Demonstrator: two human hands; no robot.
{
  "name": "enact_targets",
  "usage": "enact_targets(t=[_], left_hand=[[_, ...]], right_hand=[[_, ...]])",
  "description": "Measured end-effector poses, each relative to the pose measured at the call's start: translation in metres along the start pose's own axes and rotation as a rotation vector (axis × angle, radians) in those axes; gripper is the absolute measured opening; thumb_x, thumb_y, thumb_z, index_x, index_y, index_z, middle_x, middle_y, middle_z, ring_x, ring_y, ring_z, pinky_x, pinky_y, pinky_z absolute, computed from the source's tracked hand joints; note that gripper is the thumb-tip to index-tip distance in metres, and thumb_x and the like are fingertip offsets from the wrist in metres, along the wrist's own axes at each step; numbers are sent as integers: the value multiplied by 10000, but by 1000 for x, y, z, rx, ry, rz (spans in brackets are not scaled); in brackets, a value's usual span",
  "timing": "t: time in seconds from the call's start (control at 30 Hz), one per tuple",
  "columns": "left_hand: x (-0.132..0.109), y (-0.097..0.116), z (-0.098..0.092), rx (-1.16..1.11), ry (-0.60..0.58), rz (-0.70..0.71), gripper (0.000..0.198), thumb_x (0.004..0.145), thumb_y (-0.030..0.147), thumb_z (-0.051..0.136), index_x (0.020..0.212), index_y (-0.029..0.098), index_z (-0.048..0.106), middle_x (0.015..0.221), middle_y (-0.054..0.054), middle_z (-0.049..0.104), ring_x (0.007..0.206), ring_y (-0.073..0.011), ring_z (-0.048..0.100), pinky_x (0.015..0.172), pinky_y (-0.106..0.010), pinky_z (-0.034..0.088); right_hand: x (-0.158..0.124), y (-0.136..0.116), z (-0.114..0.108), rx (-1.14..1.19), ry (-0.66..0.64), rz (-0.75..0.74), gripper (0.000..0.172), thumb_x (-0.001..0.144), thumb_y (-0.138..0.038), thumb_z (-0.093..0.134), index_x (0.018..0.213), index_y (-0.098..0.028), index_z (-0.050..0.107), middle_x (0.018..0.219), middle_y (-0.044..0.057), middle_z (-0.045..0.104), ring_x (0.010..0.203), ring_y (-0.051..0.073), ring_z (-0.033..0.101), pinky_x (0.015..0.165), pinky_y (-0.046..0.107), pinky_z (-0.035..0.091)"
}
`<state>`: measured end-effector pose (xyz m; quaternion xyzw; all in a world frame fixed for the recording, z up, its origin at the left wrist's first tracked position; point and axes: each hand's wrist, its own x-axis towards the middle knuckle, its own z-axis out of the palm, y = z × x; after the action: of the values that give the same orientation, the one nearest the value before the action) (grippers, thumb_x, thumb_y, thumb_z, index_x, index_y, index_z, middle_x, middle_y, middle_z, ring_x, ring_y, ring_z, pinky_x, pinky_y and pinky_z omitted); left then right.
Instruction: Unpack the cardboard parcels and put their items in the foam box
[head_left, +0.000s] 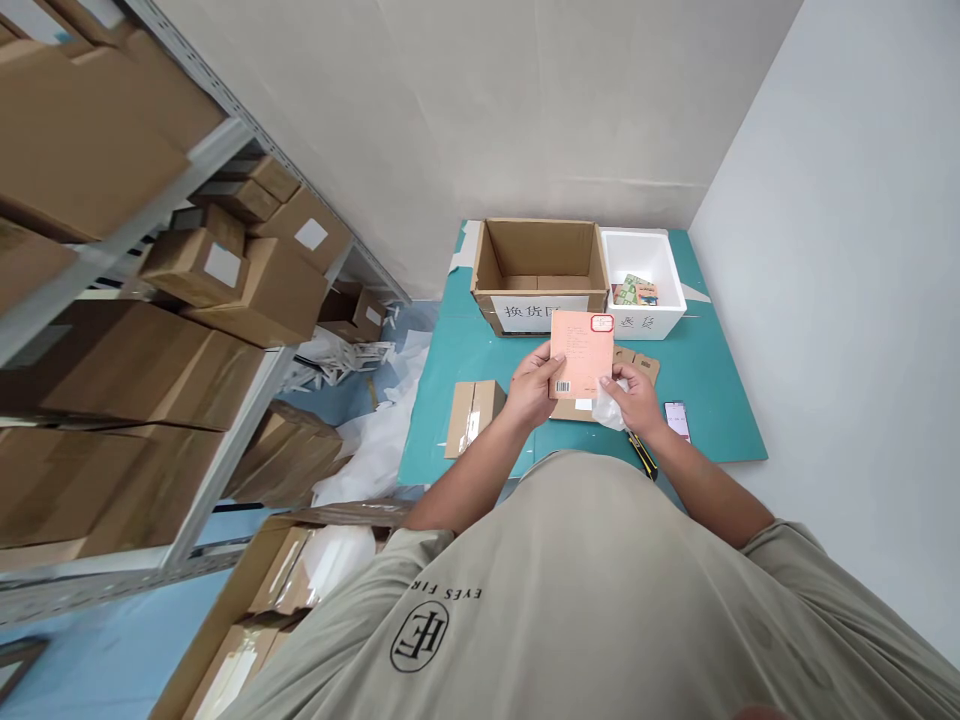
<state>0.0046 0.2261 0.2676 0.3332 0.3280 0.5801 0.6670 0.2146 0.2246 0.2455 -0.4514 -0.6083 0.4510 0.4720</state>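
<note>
A thin pink booklet (582, 345), printed with small text, a barcode and a red-framed label, is held up over the table. My left hand (534, 385) grips its left edge, thumb across the front. At the lower right corner, my right hand (636, 395) is closed around a crumpled clear plastic wrapper (609, 408), its fingers against the booklet. Beneath them lies an opened cardboard package (574, 410), largely hidden by the booklet and hands. A yellow and black box cutter (643, 456) lies beside my right wrist.
On the green table (720, 400) stand an open carton (491, 318) with a handwritten sign and a white foam box (679, 300) holding colourful booklets. A small taped carton (465, 410) is left, a phone (676, 420) right. Shelves of cartons (225, 270) line the left side.
</note>
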Motion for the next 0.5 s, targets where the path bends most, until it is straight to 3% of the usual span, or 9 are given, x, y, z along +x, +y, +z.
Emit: enact_targets(t=[0.13,0.27,0.33,0.43,0.5], left_hand=[[1,-1,-3,9,16,12,709,855,574,980,1428,206,782,1390,-150,858,1363,-398,790,1128,-520,653],[3,-4,-9,18,59,33,704,867,598,961,1425,210,778,1389,-151,857,1340,-382,800,1105,-501,656],[3,-9,-11,36,85,53,693,871,629,947,1396,211,776,1363,-149,863,1321,-372,804,1081,-487,661],[1,-20,-11,114,91,62,665,859,694,929,1284,203,785,1272,-141,879,1228,-354,824,984,-446,676],[1,-30,-11,200,78,47,658,850,732,912,1204,193,783,1197,-136,882,1126,-335,833,886,-408,674]], right_hand=[[3,12,-2,10,17,-12,404,956,-654,802,920,-259,724,899,23,692,889,239,631,868,375,562],[10,28,-11,-68,310,-20,375,999,-583,709,1196,-270,766,1084,66,752,1046,275,684,1029,435,588],[11,34,-14,-101,360,-11,430,1037,-612,654,1284,-280,770,1131,78,765,1123,293,702,1091,463,586],[6,38,-8,3,93,45,577,1047,-784,624,1238,-277,821,1138,87,812,1182,327,746,1103,487,610],[1,42,2,124,-103,118,665,977,-869,708,1212,-262,841,1187,97,851,1211,351,773,1114,511,627]])
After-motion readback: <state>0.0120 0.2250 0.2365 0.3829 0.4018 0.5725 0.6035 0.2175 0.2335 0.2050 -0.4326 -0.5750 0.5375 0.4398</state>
